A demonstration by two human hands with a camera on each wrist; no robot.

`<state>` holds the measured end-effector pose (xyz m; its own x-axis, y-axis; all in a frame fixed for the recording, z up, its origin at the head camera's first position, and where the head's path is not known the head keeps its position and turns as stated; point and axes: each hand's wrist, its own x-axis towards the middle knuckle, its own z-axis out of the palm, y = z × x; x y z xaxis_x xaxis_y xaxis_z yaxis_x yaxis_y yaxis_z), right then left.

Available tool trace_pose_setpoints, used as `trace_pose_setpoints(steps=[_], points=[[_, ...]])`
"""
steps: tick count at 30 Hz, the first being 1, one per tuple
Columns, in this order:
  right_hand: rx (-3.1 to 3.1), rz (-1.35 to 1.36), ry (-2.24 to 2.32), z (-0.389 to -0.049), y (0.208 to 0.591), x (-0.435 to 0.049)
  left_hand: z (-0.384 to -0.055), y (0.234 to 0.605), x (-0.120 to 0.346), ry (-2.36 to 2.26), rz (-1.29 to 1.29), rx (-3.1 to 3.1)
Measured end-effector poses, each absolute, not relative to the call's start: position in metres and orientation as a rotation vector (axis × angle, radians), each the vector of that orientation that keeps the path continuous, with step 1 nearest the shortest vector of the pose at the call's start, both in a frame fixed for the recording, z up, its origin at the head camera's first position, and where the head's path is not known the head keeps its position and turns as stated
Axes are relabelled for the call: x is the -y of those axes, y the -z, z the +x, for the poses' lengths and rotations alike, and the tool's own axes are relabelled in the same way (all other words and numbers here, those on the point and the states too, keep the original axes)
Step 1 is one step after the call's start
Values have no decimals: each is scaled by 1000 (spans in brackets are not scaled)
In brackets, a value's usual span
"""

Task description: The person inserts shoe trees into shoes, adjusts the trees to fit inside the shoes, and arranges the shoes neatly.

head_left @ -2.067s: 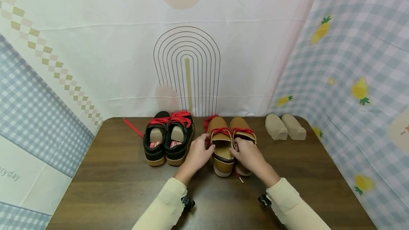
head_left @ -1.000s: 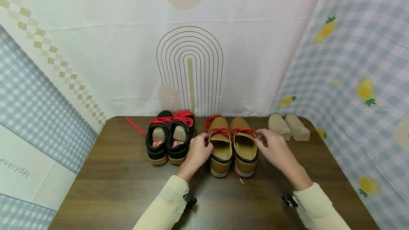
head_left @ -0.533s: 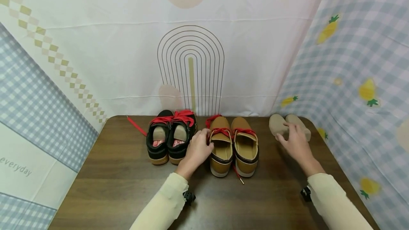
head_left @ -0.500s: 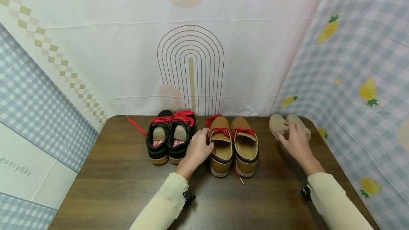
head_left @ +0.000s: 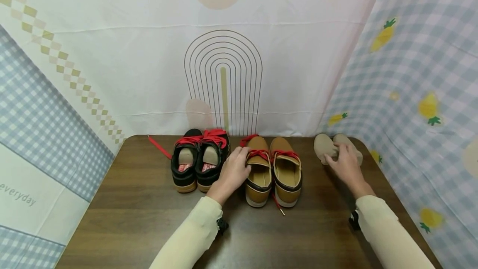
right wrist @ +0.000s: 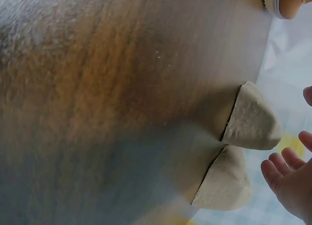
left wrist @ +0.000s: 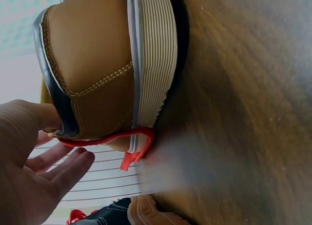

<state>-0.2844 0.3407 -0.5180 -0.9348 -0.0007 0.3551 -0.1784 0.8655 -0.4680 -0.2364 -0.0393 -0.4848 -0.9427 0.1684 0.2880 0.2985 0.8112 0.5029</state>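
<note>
Two tan lace-up shoes with red laces stand side by side at mid-table. My left hand (head_left: 233, 170) is at the left tan shoe (head_left: 257, 194), thumb over the dark collar into the opening and the other fingers outside by the lace. The right tan shoe (head_left: 286, 192) is untouched. My right hand (head_left: 347, 165) hovers over two beige molded shoe inserts, fingers spread and apart from them in the right wrist view. These are the left insert (head_left: 324, 146) and the right insert (head_left: 342, 138), the latter partly hidden by the hand.
Left of the tan shoes stand two black shoes (head_left: 183, 182) with red laces and beige inserts inside. A loose red lace (head_left: 159, 147) lies left of them. The wooden table (head_left: 123, 202) ends at a white cloth backdrop (head_left: 149, 74); checked cloth (head_left: 403, 136) hangs at the right.
My right hand has left the tan shoes and moved right to the beige inserts. My left hand stays at the left tan shoe, slightly further forward.
</note>
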Motion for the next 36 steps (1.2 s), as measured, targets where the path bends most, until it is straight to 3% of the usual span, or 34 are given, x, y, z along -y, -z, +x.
trace_pose_setpoints(steps=[18,36], points=[[2870,0,-954,-289,530,-349,-249,475,53,1034,-524,2815],[2850,-262,-1154,-292,537,-351,-252,484,50,1240,-283,2678]])
